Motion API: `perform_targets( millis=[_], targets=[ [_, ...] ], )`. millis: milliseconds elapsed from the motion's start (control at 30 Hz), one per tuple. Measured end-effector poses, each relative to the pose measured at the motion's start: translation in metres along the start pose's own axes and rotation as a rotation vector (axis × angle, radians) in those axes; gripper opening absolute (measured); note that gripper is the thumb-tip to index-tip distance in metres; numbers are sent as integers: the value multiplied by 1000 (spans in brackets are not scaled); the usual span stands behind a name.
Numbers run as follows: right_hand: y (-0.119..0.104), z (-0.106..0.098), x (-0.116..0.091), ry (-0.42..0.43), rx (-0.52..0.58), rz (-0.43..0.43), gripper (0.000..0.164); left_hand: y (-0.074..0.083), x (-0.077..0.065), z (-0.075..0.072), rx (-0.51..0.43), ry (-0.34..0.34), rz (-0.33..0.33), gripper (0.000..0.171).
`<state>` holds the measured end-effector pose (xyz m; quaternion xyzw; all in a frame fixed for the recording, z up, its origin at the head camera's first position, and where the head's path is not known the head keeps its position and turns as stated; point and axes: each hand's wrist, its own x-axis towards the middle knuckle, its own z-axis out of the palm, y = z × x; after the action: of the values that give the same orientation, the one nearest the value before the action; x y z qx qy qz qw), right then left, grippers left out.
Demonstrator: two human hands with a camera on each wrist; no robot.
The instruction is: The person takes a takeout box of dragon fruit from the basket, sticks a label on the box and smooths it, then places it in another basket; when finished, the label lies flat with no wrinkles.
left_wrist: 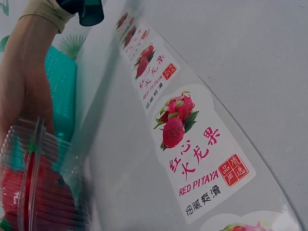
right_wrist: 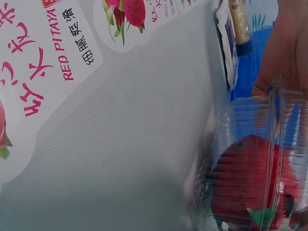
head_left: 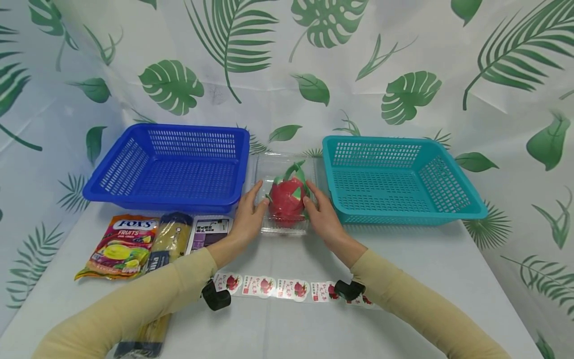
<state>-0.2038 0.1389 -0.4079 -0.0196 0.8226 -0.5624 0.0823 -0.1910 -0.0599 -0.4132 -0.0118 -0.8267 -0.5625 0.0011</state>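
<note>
A red dragon fruit (head_left: 288,197) with green scales sits inside a clear plastic clamshell box (head_left: 264,228). Its lid lies over the fruit; the rims meet in both wrist views. My left hand (head_left: 245,217) holds the left side of the box, thumb at the lid's edge. On the opposite side my right hand (head_left: 326,219) holds it the same way. The fingers under or behind the box are partly hidden. In front of the box lies a strip of labels (head_left: 278,288) printed with dragon fruit and "RED PITAYA" (left_wrist: 198,184).
A blue basket (head_left: 197,204) stands at the left, a teal basket (head_left: 403,217) at the right. Left of my left hand lie a candy bag (head_left: 118,247), a pack of pasta (head_left: 172,239) and a purple-and-white packet (head_left: 211,229). A leaf-print cloth (head_left: 278,109) hangs behind.
</note>
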Motion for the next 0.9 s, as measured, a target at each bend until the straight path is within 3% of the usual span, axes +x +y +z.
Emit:
perform_targets(
  millis=[667, 900],
  targets=[
    [1, 1, 3, 3, -14, -6, 53, -4, 2, 2, 19, 22, 21, 54],
    [0, -2, 2, -32, -19, -1, 55, -2, 2, 1, 20, 37, 14, 53]
  ],
)
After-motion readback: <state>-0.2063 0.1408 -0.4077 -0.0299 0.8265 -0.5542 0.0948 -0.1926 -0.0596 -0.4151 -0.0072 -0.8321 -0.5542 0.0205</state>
